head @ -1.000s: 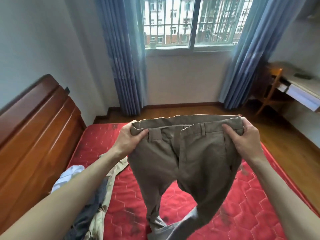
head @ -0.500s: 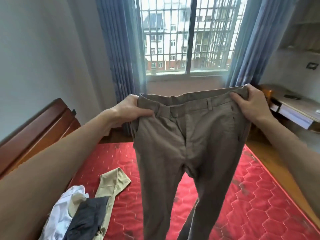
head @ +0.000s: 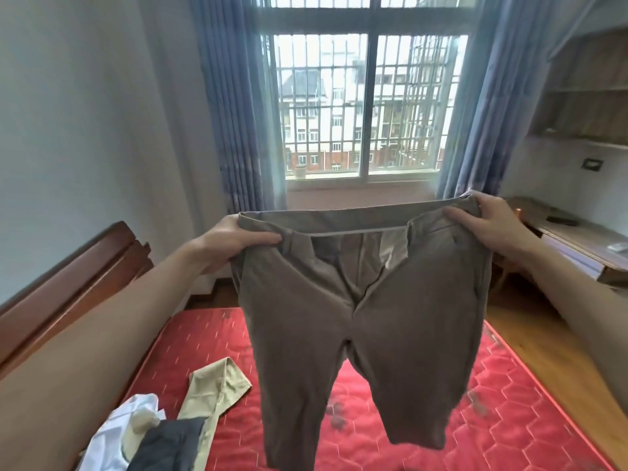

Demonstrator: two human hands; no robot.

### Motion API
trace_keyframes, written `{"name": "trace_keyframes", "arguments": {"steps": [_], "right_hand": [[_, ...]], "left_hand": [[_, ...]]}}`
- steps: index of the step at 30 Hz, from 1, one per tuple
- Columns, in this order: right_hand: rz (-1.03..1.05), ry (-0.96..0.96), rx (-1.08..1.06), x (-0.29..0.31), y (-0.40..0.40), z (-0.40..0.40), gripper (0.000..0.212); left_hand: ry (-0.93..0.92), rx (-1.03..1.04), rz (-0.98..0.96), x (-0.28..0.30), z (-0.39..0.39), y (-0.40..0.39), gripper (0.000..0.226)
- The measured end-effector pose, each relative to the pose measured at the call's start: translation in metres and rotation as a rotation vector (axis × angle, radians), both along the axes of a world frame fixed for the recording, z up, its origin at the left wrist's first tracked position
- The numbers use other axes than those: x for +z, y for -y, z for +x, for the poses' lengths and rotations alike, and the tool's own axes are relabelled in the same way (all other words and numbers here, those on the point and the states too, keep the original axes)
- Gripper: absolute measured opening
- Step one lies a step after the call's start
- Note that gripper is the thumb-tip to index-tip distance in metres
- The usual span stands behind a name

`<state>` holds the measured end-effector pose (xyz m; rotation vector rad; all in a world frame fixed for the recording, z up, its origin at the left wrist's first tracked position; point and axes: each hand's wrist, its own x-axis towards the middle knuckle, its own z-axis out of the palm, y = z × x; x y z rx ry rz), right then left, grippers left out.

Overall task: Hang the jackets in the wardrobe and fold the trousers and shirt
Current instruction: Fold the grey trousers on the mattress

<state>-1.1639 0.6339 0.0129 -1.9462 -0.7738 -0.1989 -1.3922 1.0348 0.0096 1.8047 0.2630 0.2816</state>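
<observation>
1. You hold the grey-brown woven cotton trousers [head: 363, 321] by the waistband, spread wide at chest height in front of the barred window [head: 367, 107]. Their long axis runs straight down from your fingers; the two legs hang side by side over the bed, and the hems look to be clear of it, though the left one runs out of the picture at the bottom.
2. Your left hand [head: 234, 239] pinches the left end of the band, thumb on the near face and the other fingers curled behind the cloth. Your right hand [head: 489, 226] grips the right end the same way, a little higher. The fly gapes open between them.
3. Both hands are equally near the garment, so the likely next move is to bring the two ends together and lay one leg on the other — or to lower the whole thing flat first.
4. Below lies the red quilted mattress with its hexagon stitching [head: 509, 419]. Its right half is the better landing place.
5. At lower left, near your left forearm, sits a loose heap: a beige pair of trousers [head: 217, 385], a white shirt [head: 119, 430] and a dark grey garment [head: 166, 447] — keep the hanging legs off them.
6. The dark wooden headboard [head: 68, 294] stands to the left, a wooden desk [head: 577, 243] to the right, both well apart from the cloth.
</observation>
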Motion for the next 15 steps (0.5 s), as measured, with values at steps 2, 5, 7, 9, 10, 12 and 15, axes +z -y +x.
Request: {"name": "trace_keyframes", "arguments": {"steps": [2, 5, 7, 9, 10, 12, 15], "right_hand": [[0.047, -0.228, 0.092, -0.008, 0.006, -0.002, 0.017], [0.105, -0.562, 0.23, -0.017, 0.016, -0.003, 0.035], [0.151, -0.607, 0.231, -0.025, 0.014, -0.003, 0.04], [0.224, -0.587, 0.181, -0.034, 0.007, -0.004, 0.042], [0.271, -0.583, 0.151, -0.038, 0.002, -0.006, 0.043], [0.362, -0.582, 0.104, -0.046, -0.01, -0.012, 0.032], [0.428, -0.532, -0.014, -0.058, -0.031, -0.023, 0.011]], "left_hand": [[-0.079, -0.065, -0.121, -0.004, -0.007, -0.007, 0.049], [-0.208, -0.21, -0.242, -0.01, -0.019, -0.024, 0.086], [-0.223, -0.214, -0.23, -0.013, -0.021, -0.027, 0.089], [-0.19, -0.131, -0.223, -0.012, -0.018, -0.019, 0.069], [-0.155, -0.074, -0.246, -0.012, -0.016, -0.013, 0.058], [-0.088, 0.038, -0.31, -0.012, -0.011, 0.001, 0.045], [0.007, 0.225, -0.379, -0.016, -0.003, 0.029, 0.032]]}}
